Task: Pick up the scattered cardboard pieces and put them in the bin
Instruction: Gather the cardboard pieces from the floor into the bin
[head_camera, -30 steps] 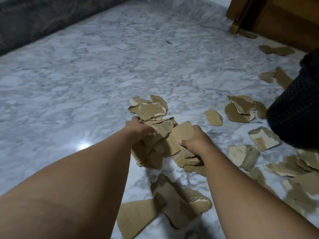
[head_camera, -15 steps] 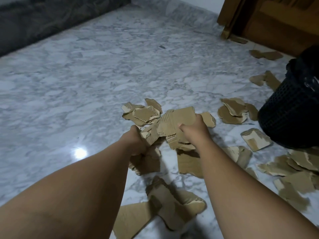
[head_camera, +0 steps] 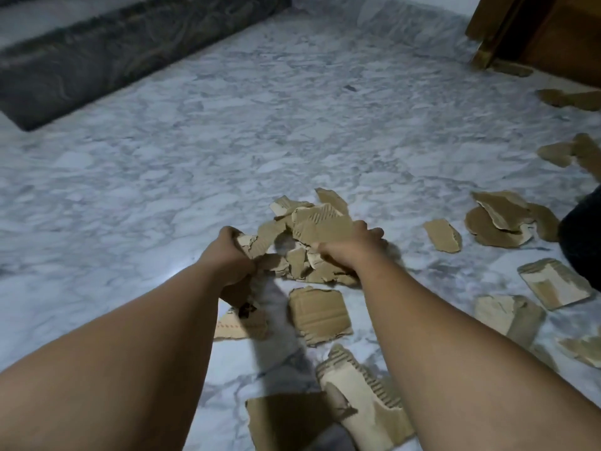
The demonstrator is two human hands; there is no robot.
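Observation:
Torn brown cardboard pieces lie scattered over a white marble floor [head_camera: 227, 141]. My left hand [head_camera: 229, 255] grips a bunch of cardboard pieces [head_camera: 257, 244] at the left of a pile. My right hand [head_camera: 349, 250] grips a larger stack of cardboard pieces [head_camera: 322, 224] at the pile's right. Both bunches meet between my hands, just above the floor. A flat square piece [head_camera: 318, 315] lies under my arms, and a big curled piece [head_camera: 361, 402] lies near the bottom edge. Only a sliver of the black mesh bin [head_camera: 582, 245] shows at the right edge.
More loose cardboard pieces [head_camera: 500, 222] lie to the right, around the bin. A wooden door frame [head_camera: 507, 24] stands at the top right. A dark marble strip [head_camera: 113, 56] runs along the far left.
Both hands have moved further away from me with their cardboard and now hold it over the far pile. A square piece now lies bare on the floor. The bin has slid almost out of view.

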